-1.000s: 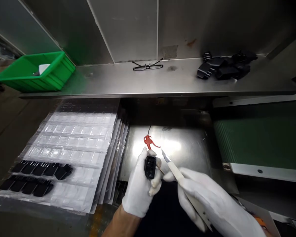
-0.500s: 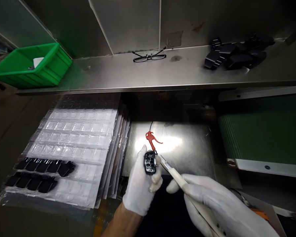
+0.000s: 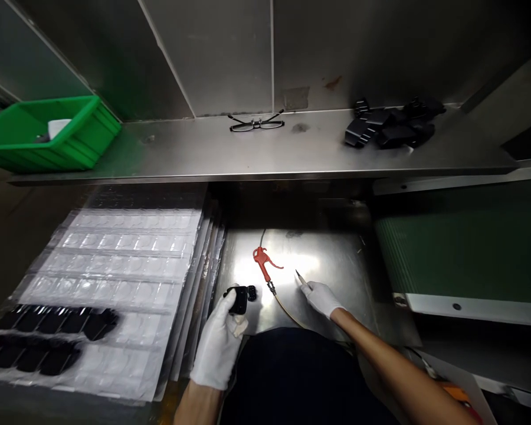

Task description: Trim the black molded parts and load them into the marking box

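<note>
At 10 o'clock, a green bin (image 3: 71, 154) is seated at the left end of a steel shelf (image 3: 190, 147), a white item (image 3: 58, 126) contained within its rim. At 8 o'clock, a stack of clear trays (image 3: 110, 265) is spread below the shelf, with two rows of black pieces (image 3: 51, 319) set near its lower left edge. Past the stack's right edge, toward 7 o'clock, a black part (image 3: 239, 302) is clamped in the gloved left hand (image 3: 216, 347); a smaller black lump (image 3: 252, 293) is seen at its 3 o'clock side, though whether the two are joined cannot be told. At 12 o'clock, eyeglasses (image 3: 256, 124) are laid behind the shelf's front edge. At 6 o'clock, a red air gun (image 3: 261, 260) is laid on the steel worktop (image 3: 336, 260). At 5 o'clock, well apart from the left, a knife (image 3: 300, 278) is gripped in the gloved right hand (image 3: 322, 298), its tip pointed toward 10, with room for moving left before the green panel's (image 3: 469, 236) edge at 3 o'clock. Just past 12, a dull wall patch (image 3: 296, 98) is seen, any lettering too faint to be read
</note>
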### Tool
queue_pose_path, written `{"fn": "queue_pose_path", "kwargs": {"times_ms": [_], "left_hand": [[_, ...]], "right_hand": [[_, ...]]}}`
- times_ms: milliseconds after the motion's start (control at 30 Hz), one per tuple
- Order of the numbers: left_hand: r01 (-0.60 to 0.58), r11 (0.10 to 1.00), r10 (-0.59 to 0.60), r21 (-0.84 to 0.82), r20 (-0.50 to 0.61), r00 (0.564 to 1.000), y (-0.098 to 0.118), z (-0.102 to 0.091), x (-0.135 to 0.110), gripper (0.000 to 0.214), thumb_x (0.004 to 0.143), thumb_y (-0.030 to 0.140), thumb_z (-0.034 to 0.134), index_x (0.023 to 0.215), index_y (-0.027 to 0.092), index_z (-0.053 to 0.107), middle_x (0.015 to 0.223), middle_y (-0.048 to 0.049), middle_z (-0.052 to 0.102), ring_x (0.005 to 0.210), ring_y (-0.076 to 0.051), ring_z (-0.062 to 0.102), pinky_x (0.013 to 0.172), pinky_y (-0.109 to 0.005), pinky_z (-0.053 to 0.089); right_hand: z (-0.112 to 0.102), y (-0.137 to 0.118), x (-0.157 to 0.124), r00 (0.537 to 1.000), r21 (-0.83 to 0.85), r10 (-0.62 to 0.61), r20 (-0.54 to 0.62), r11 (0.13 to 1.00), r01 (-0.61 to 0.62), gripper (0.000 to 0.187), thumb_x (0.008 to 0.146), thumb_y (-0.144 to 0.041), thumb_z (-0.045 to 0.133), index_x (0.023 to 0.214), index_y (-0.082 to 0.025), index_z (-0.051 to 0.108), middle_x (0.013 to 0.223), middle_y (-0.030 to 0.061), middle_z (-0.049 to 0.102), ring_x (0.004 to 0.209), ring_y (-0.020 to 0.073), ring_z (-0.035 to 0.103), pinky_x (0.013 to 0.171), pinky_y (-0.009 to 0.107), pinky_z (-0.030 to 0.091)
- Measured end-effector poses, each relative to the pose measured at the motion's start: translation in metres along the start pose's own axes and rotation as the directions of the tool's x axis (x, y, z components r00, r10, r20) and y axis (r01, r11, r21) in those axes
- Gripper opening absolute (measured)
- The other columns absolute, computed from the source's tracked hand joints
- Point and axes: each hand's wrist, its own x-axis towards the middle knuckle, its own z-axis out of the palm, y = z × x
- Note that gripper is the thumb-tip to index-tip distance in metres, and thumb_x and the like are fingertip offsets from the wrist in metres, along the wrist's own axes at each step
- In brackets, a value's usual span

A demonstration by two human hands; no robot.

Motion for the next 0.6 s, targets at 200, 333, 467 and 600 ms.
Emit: {"fn": "queue_pose_path", "kwargs": {"times_ms": [200, 333, 467, 600], "left_hand": [[-0.012, 0.97, 0.032, -0.244, 0.079, 0.996, 0.002, 0.001, -0.017, 0.027, 0.089, 0.032, 0.075, 0.111, 0.016, 0.071, 0.113, -0.0092, 0.07, 0.092, -0.016, 0.068, 0.077, -0.028, 0.063], [-0.021, 0.953, 0.061, -0.303, 0.121, 0.991, 0.006, 0.0, -0.031, 0.033, 0.088, 0.031, 0.076, 0.12, 0.023, 0.067, 0.107, -0.0046, 0.067, 0.085, -0.016, 0.069, 0.066, -0.028, 0.064], [-0.075, 0.965, 0.102, -0.251, 0.098, 0.99, 0.013, -0.011, -0.043, 0.04, 0.087, 0.03, 0.077, 0.124, 0.023, 0.065, 0.105, -0.0035, 0.064, 0.074, -0.009, 0.061, 0.049, -0.014, 0.045], [-0.14, 0.985, 0.147, -0.102, 0.072, 0.986, 0.017, -0.022, -0.049, 0.045, 0.079, 0.028, 0.084, 0.119, 0.02, 0.066, 0.114, -0.0069, 0.066, 0.066, -0.005, 0.051, 0.051, -0.017, 0.04]], "right_hand": [[0.01, 0.021, 0.04, 0.997, -0.219, 0.062, -0.039, 0.973, -0.069, 0.035, 0.105, -0.041, 0.046, 0.11, -0.014, 0.066, 0.104, 0.0112, 0.072, 0.097, 0.0233, 0.067, 0.09, 0.041, 0.051], [0.0, 0.02, 0.044, 0.995, -0.302, 0.065, -0.072, 0.949, -0.084, 0.035, 0.103, -0.041, 0.043, 0.11, -0.016, 0.066, 0.106, 0.0134, 0.073, 0.096, 0.0257, 0.069, 0.083, 0.038, 0.05], [-0.006, -0.001, 0.032, 0.974, -0.382, -0.015, -0.224, 0.921, -0.074, 0.035, 0.101, -0.039, 0.043, 0.118, -0.014, 0.061, 0.12, 0.0204, 0.066, 0.11, 0.0351, 0.065, 0.086, 0.043, 0.048], [0.013, -0.052, 0.028, 0.958, -0.377, -0.191, -0.215, 0.921, 0.099, 0.042, 0.099, -0.05, 0.049, 0.127, -0.019, 0.053, 0.126, 0.0164, 0.062, 0.11, 0.0322, 0.063, 0.088, 0.04, 0.047]]}}
